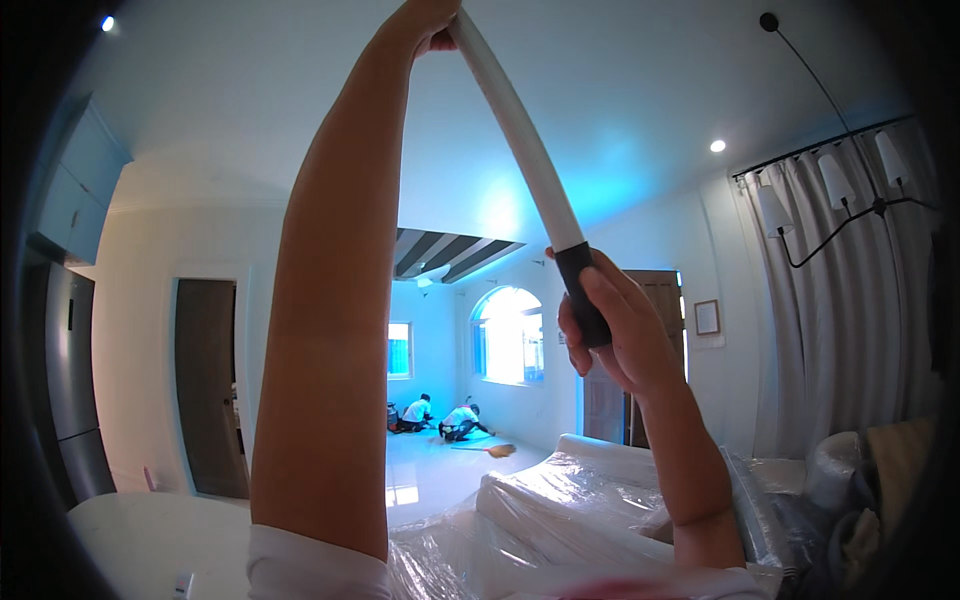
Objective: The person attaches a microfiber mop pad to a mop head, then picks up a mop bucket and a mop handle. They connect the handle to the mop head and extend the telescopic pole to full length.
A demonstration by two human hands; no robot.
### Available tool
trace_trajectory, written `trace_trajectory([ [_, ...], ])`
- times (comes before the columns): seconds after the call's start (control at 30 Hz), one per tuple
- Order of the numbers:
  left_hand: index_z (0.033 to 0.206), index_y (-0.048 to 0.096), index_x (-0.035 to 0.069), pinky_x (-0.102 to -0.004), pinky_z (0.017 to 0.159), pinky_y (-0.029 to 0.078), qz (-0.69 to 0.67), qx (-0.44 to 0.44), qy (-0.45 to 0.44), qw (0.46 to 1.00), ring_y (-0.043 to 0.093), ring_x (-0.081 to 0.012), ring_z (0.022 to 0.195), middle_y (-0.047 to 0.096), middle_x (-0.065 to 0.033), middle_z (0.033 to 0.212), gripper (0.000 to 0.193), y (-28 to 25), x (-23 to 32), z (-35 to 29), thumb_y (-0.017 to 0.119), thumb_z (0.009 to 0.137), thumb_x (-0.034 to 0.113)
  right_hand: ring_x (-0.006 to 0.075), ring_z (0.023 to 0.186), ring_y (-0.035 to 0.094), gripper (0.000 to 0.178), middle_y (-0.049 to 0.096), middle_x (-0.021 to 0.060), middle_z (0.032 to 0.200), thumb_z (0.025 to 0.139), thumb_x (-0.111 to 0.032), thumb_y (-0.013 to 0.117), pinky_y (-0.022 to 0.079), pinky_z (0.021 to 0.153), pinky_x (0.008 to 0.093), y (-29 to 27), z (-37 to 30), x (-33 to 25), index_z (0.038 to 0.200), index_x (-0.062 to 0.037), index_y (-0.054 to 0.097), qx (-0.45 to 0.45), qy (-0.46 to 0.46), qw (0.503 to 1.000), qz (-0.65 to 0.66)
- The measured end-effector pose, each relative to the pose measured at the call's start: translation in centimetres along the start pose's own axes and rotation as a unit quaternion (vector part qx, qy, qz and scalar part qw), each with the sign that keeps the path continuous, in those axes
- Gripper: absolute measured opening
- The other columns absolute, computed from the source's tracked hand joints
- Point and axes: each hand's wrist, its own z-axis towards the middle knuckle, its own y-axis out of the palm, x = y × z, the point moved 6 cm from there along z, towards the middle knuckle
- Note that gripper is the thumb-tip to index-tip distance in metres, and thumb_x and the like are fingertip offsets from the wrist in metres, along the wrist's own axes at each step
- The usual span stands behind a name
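A long white pole (pixel 515 130) with a black end grip (pixel 581 300) runs from the top edge down toward the middle right. It slants, and its upper end is out of the picture. Fingers and thumb of my right hand (pixel 630 325) are wrapped round the black grip. High up at the top edge, my left hand (pixel 432 25) is closed on the white shaft, with part of the hand cut off by the frame. My left arm is stretched upward, and the right arm is bent lower down.
Plastic-wrapped furniture (pixel 560 500) stands in front of me, beside a white round table (pixel 160 535). Two people (pixel 458 424) crouch on the far floor near a broom (pixel 500 451). A black-armed chandelier (pixel 879 207) hangs at right before grey curtains (pixel 810 330). A fridge (pixel 72 350) stands left.
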Motion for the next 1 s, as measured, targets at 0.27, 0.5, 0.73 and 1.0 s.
trace_trajectory([
  [0.27,0.129,-0.013,0.007,-0.0395,0.058,0.055,-0.063,0.012,0.046,0.997,0.062,-0.0275,0.074,0.048,-0.0259,0.104,0.088,6.5,-2.2,-8.5,0.059,0.081,0.023,0.0080,0.037,0.046,0.052,0.053,0.0055,0.063,0.086,-0.023,0.051,0.037,0.033,0.0197,-1.6,2.6,-1.6,0.132,-0.0109,0.030,0.061,-0.050,0.991,-0.104],
  [0.5,0.134,-0.010,0.004,-0.0359,0.053,0.053,-0.078,0.091,0.014,0.993,0.061,-0.0284,0.066,0.055,-0.0278,0.090,0.081,11.5,-0.8,-6.5,0.050,0.079,0.009,0.0051,0.037,0.038,0.049,0.045,-0.0007,0.055,0.087,-0.049,0.039,0.033,0.034,0.0193,-9.1,5.3,-3.8,0.106,-0.0045,0.049,0.098,0.011,0.970,-0.222],
  [0.73,0.135,-0.006,0.004,-0.0359,0.055,0.053,-0.086,0.078,-0.008,0.993,0.060,-0.0324,0.063,0.056,-0.0282,0.089,0.078,24.8,-1.2,-7.8,0.047,0.078,0.006,0.0063,0.035,0.035,0.049,0.042,-0.0008,0.053,0.085,-0.053,0.040,0.030,0.033,0.0204,-20.7,0.0,-5.5,0.095,-0.0058,0.051,0.162,0.033,0.951,-0.263],
  [1.0,0.135,-0.014,0.010,-0.0402,0.060,0.046,-0.167,-0.016,-0.089,0.982,0.057,-0.0328,0.062,0.057,-0.0206,0.073,0.083,40.1,-5.4,-17.0,0.044,0.076,0.002,0.0066,0.035,0.038,0.043,0.046,0.0005,0.053,0.087,-0.046,0.043,0.032,0.033,0.0203,-31.2,-11.9,-0.6,0.095,-0.0041,0.052,0.292,0.102,0.926,-0.218],
])
